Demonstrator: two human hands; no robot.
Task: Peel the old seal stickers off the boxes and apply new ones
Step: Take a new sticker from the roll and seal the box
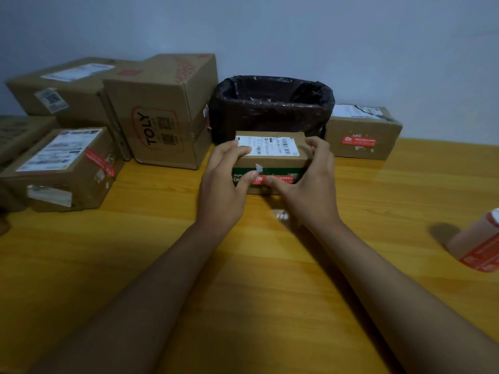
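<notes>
Small box (272, 157) before lined bin (272, 103); boxes flank both.

A plain, pale blue-grey wall (297, 31) is filling the upper part of the view, unmarked and evenly toned. Dim, soft light is falling across the scene, leaving the wall's upper left corner darker. A wooden table (256, 279) with a glossy yellow-orange surface and visible lengthwise grain is spanning the full width below, meeting the wall at its far edge and reflecting faint highlights.
</notes>
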